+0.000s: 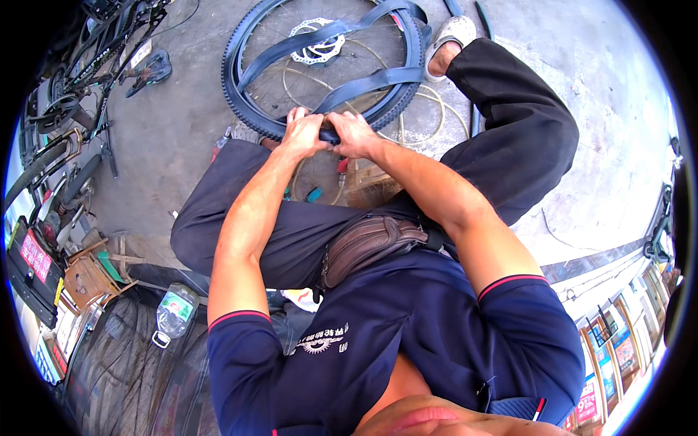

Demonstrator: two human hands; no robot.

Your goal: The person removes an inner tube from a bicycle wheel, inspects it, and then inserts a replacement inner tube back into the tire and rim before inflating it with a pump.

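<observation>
A bicycle wheel lies on the ground between my feet, with a black knobby bicycle tire point(231, 86) round its rim. My left hand point(302, 134) and my right hand point(352, 135) grip the tire side by side at its near edge. Their thumbs almost meet, and the fingers curl over the tread, partly hidden. A flat blue-black inner tube point(378, 80) drapes loosely across the wheel and hangs over its right side. Near the hub sits a silver disc brake rotor point(327, 54).
A thin yellowish hose point(442, 109) winds under and beside the wheel. Near my left leg lies a small teal object point(314, 194). Bicycles and parts point(73, 109) crowd the left side. A clear plastic bottle point(174, 314) and a wooden stool point(91, 277) are at lower left.
</observation>
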